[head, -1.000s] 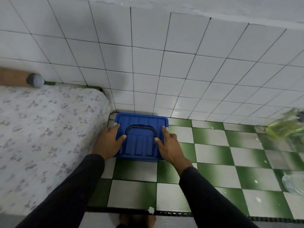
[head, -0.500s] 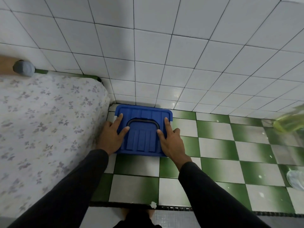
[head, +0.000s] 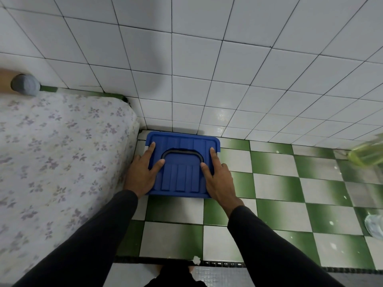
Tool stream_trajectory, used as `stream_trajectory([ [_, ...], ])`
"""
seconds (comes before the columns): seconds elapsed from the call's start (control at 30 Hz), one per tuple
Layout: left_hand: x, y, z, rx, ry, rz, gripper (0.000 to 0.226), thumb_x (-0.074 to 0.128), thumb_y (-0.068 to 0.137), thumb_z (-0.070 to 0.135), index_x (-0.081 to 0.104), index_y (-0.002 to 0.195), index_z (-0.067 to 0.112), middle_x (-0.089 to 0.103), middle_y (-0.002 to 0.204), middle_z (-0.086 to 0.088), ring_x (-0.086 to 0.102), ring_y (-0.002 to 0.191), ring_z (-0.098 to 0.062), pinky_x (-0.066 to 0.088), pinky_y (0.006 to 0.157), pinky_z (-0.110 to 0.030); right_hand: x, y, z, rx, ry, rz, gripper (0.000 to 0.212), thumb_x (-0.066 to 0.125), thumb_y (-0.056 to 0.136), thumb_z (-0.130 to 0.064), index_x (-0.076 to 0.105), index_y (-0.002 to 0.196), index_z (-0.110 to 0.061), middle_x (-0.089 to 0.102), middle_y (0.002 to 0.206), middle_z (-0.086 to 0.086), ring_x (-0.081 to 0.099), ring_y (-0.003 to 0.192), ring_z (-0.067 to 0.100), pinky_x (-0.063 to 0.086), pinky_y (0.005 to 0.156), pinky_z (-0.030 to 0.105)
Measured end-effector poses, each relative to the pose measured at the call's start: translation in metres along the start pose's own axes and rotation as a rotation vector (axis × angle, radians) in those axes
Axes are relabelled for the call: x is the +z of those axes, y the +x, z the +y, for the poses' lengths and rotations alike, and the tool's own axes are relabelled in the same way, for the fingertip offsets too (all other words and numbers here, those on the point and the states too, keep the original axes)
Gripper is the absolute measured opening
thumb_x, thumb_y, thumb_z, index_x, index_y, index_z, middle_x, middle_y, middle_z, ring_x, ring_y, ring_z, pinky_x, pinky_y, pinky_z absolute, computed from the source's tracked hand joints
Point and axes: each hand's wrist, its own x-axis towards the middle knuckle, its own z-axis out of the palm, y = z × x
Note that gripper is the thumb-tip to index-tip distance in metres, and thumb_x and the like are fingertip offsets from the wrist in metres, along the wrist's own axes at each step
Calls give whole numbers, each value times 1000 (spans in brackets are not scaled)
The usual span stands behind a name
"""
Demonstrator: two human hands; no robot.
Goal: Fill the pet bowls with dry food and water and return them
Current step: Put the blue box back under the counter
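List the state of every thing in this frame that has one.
blue bin: lid on, on the floor against the wall
bin handle: folded flat
left hand: fingers straight, resting on the lid
right hand: fingers straight, resting on the lid
yellow-green bottle: blurred, state unclear

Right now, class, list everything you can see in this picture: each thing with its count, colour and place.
box: one, blue, lid with a dark handle, on the floor against the wall beside the bed
bed: one, pale floral cover, left
wall: white tiles, behind the box
floor: green and white checks
bottle: one, yellow-green, blurred, far right
clear object: one, right edge, cannot identify
left hand: fingers flat on the lid's left side
right hand: fingers flat on the lid's right side
sleeves: two, black
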Motion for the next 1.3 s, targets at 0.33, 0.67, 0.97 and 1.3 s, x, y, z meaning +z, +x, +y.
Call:
stream_trajectory([
  [0.33, -5, -9, 2, 22, 1, 10, 76, 40, 97, 66, 16, 163, 39, 51, 149, -12, 49, 132, -27, 33, 105, -30, 5, -11, 0, 13, 25, 48, 66, 35, 99, -65, 7, 157, -48, 52, 105, 4, 52, 89, 16, 43, 81, 28],
  [0.67, -21, -33, 2, 80, -12, 39, 76, 41, 98, 65, 21, 163, 31, 52, 149, -10, 50, 132, -24, 36, 107, -29, 6, -39, -9, 23, 29, 108, 66, 34, 97, -67, 7, 155, -52, 54, 107, 5, 53, 94, 18, 47, 88, 31],
  [0.97, -18, -75, 8, 139, 41, 115, 74, 39, 99, 68, 24, 162, 33, 62, 130, -11, 58, 113, -23, 41, 91, -28, 1, -79, 2, 10, 10, 140, 67, 33, 98, -67, 7, 157, -49, 56, 98, 5, 55, 85, 17, 47, 80, 31],
  [1.3, 8, -149, 20, 66, -2, 132, 71, 43, 100, 65, 24, 162, 35, 59, 134, -11, 54, 117, -26, 48, 98, -42, -15, -139, 32, -7, -4, 104, 67, 31, 97, -67, 9, 156, -48, 52, 106, 6, 54, 92, 19, 52, 88, 36],
])
